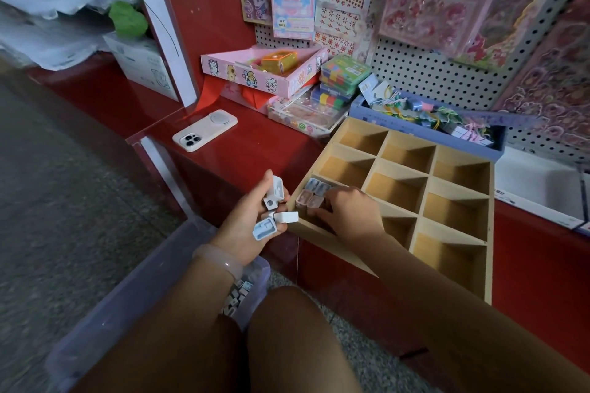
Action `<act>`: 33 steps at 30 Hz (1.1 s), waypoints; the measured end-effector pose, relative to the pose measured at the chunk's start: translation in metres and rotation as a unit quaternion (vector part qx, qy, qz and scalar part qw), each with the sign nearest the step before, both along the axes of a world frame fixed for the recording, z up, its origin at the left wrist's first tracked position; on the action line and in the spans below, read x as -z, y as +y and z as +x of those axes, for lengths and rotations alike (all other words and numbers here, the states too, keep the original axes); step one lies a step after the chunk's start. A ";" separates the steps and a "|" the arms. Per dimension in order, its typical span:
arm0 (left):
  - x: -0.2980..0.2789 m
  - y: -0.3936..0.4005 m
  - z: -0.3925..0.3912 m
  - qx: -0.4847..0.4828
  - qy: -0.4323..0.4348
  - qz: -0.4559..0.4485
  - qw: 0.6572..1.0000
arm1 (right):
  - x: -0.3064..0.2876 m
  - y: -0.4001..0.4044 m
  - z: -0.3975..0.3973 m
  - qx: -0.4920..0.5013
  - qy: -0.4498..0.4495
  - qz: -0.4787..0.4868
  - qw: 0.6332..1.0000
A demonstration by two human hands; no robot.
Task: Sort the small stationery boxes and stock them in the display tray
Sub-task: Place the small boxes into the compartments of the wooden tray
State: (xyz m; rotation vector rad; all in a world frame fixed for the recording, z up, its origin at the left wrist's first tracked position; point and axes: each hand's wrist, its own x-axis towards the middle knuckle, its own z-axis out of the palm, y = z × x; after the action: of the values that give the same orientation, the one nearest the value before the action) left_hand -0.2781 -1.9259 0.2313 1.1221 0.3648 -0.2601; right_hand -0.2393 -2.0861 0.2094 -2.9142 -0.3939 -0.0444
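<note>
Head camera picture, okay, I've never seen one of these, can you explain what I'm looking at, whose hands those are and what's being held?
There is no machine here: one wide camera on a person's head looks down at their own hands. The left hand holds several small stationery boxes. The right hand reaches into the near-left compartment of a wooden display tray, where a few boxes already stand; the other compartments in view look empty. The tray rests on a red counter, beside a phone. A plastic bin on the floor holds more boxes.
</note>
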 end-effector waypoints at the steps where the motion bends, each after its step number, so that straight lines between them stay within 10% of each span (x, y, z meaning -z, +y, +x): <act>1: -0.001 0.000 -0.001 0.007 -0.005 0.018 1.000 | 0.000 -0.002 0.000 -0.001 0.004 0.014 1.000; 23: -0.006 0.001 -0.011 0.027 -0.025 0.014 0.999 | 0.000 0.004 0.000 -0.017 0.023 -0.025 0.999; 33: -0.009 -0.013 -0.012 0.029 -0.004 0.093 0.995 | -0.027 0.007 -0.002 -0.179 0.014 0.307 0.935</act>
State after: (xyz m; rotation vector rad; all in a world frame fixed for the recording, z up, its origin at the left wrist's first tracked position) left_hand -0.2897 -1.9386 0.2405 1.3170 0.3550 -0.2773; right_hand -0.2412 -2.0795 0.2361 -2.1930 -0.7466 -0.0580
